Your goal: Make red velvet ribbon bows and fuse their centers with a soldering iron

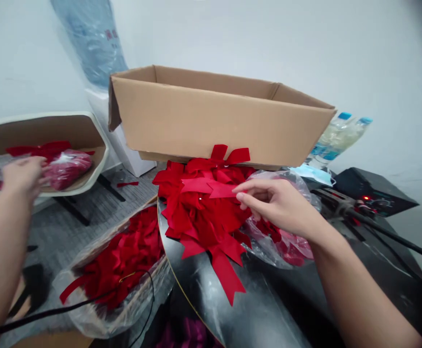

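Right hand (279, 205) is reaching in from 4 o'clock and pinching the tip of a red ribbon bow (207, 187), thumb and forefinger closing on the ribbon, other fingers curled just beside them. This bow is lying on top of a heap of red bows (203, 217), which is sitting at the view's center on a black round tabletop (211, 299). A cardboard box (218, 116) is standing open at 12 o'clock, its lower edge touching the heap. A clear plastic bag (269, 246) holding red bows is bulging just beside the heap, under the right hand.

Left hand (22, 176) is reaching toward 10 o'clock, near a plastic bag of red bows (69, 169) lying in a white-rimmed seat shell (102, 145). Its fingers are blurred; their state cannot be told.

A bag of red bows (119, 261) is sitting at 7 o'clock. Water bottles (336, 137) are standing at 2 o'clock, and a black device (373, 191) is showing a red light at 3 o'clock.
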`<state>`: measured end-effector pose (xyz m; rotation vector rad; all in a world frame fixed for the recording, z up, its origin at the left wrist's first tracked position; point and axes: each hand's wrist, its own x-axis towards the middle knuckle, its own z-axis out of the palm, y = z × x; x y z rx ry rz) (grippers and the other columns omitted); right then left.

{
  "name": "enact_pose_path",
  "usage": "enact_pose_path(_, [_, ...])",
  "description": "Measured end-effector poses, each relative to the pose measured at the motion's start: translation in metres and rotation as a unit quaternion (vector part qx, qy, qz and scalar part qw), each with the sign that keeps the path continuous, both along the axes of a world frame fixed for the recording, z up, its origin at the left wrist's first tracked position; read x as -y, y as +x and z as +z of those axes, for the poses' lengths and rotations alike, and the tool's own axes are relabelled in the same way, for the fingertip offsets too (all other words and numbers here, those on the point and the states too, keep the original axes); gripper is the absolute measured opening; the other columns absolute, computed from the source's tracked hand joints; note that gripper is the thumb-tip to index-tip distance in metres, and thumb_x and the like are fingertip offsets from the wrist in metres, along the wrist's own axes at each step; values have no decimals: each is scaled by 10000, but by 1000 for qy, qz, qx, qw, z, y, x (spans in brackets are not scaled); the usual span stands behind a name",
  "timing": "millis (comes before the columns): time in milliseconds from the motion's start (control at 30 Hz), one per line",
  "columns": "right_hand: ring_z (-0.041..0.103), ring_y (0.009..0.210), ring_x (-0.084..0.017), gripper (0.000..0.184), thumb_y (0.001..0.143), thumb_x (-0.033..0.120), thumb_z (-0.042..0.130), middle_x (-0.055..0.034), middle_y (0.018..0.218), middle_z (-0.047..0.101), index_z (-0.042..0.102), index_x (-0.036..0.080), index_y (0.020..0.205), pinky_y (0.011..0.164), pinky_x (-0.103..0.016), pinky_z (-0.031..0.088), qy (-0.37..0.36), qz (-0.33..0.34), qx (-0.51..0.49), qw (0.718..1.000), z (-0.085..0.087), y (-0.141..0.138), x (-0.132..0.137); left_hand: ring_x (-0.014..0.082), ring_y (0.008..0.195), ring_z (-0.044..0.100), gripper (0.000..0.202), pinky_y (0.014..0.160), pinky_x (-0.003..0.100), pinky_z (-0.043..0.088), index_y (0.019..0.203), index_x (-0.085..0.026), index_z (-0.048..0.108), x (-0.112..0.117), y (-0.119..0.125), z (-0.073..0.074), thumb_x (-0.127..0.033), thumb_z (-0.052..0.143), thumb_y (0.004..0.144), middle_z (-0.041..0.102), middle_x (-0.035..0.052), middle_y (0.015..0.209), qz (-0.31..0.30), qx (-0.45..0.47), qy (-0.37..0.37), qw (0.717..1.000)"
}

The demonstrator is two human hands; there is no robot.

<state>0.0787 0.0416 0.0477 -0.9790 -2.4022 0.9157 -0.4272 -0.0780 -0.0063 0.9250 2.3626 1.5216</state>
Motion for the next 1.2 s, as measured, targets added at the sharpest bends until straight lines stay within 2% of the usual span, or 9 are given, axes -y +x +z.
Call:
enact_pose_path(100, [690,1091,-288,297,989,342,621,-106,1189,744,712,207,1238,969,-450,539,214,-16,35,976,-17,-20,-9,335,1165,708,281,1055,592,553,1081,-238,637,9,58,-43,-472,615,928,746,62,1045,-60,54,50,996])
enact_pose_path(167, [625,1235,-333,364,1004,326,603,-130,1323,692,661,195,1339,1077,-522,469,247,9,80,966,-26,-32,-16,313,1111,738,395,1053,566,565,1183,-191,656,12,106,-59,-487,636,923,767,80,1116,-129,72,70,987])
enact_pose_path(267, [695,1097,-293,285,1028,292,556,-102,1211,746,688,199,1263,992,-469,526,222,25,101,969,-31,-41,-24,309,1314,630,450,1204,516,422,1273,-219,688,9,169,-57,-482,699,907,707,92,1359,-244,37,85,965])
enact_pose_path(333, [713,1004,-259,214,1016,251,557,-82,1118,762,715,202,1152,928,-418,544,223,22,97,970,-25,-38,-26,321,1542,361,563,1280,548,258,1475,-266,557,5,199,-49,-464,649,956,447,89,1642,-360,-107,67,924])
enact_pose_path(400, [703,990,-248,155,991,244,586,-87,1100,746,722,199,1051,918,-401,534,233,11,83,969,-13,-33,-27,316,1611,162,577,1295,595,124,1542,-294,479,-1,217,-42,-471,578,1001,295,67,1719,-425,-191,30,884])
enact_pose_path(633, [687,780,-200,242,1008,420,566,-55,889,745,657,201,962,725,-337,517,128,-50,-41,990,31,-28,-32,319,1602,197,555,1264,676,58,1537,-254,418,-12,225,-48,-443,523,1026,415,123,1657,-409,-224,32,884])
enact_pose_path(833, [656,727,-190,281,1000,443,558,-47,813,716,662,192,929,670,-323,506,94,-47,-57,993,18,-35,-33,296,1567,314,451,1277,645,59,1446,-243,522,-17,228,-41,-411,529,1028,526,127,1578,-369,-257,74,890])
enact_pose_path(967, [648,637,-176,331,958,550,607,-20,756,690,623,221,993,566,-294,507,-1,-76,-185,980,15,-33,-36,254,1408,543,429,1295,592,84,1434,-256,570,-32,225,-24,-394,537,1028,626,95,1481,-434,-267,79,857])
enact_pose_path(1200, [671,669,-173,288,976,533,602,-13,774,673,589,246,997,612,-309,556,107,-116,-258,953,54,-23,-52,265,1163,617,436,1090,477,471,1314,-205,701,-49,216,2,-470,501,1031,681,132,1224,-463,-300,40,833])
